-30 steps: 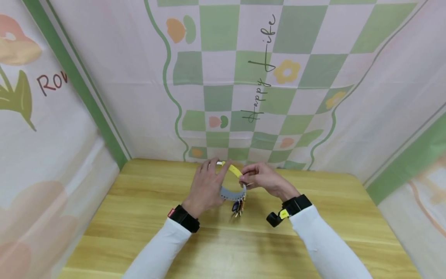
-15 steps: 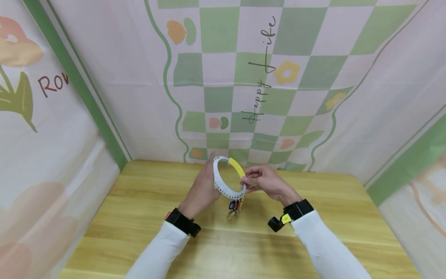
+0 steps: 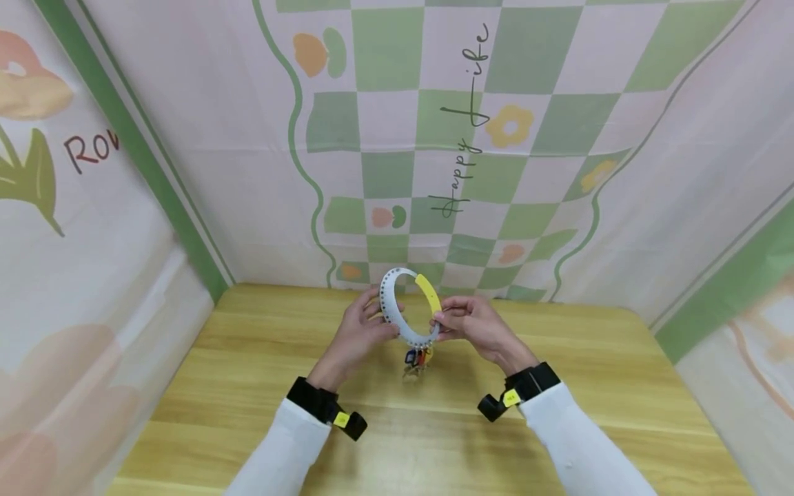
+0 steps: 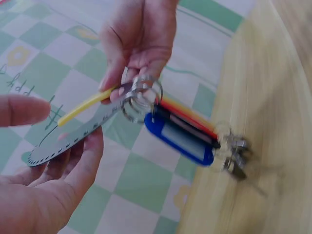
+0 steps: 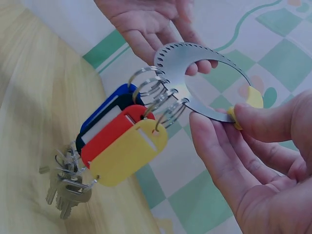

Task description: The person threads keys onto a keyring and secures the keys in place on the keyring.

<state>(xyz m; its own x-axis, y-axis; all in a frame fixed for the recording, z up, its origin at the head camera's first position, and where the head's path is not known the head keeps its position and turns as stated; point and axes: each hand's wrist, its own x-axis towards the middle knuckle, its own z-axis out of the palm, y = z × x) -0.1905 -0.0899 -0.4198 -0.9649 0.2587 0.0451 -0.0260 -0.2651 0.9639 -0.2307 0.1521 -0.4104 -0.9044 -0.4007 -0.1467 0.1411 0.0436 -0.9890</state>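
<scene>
A large flat metal key ring (image 3: 389, 311), with small holes along its wide rim and a yellow sleeve (image 3: 429, 295) on one side, is held up above the table. My right hand (image 3: 474, 327) pinches it by the end of that sleeve, thumb on top. Behind and under the opposite side lies my left hand (image 3: 353, 337), its fingers extended against the ring and its thumb lifted away. From small split rings hang a blue tag (image 4: 180, 139), a black tag (image 5: 105, 122), a red tag (image 5: 117, 132) and a yellow tag (image 5: 129, 153). Several keys (image 5: 70, 190) dangle below them.
The wooden table (image 3: 248, 386) spreads under both hands. At its far edge rises a curtain (image 3: 391, 179) with green checks. Each wrist wears a black strap, such as the right wrist strap (image 3: 531, 377), over a white sleeve.
The ring has turned to show more of its holed face and opening. My left hand has rolled from over its left side to behind and below it. My right hand keeps its pinch.
</scene>
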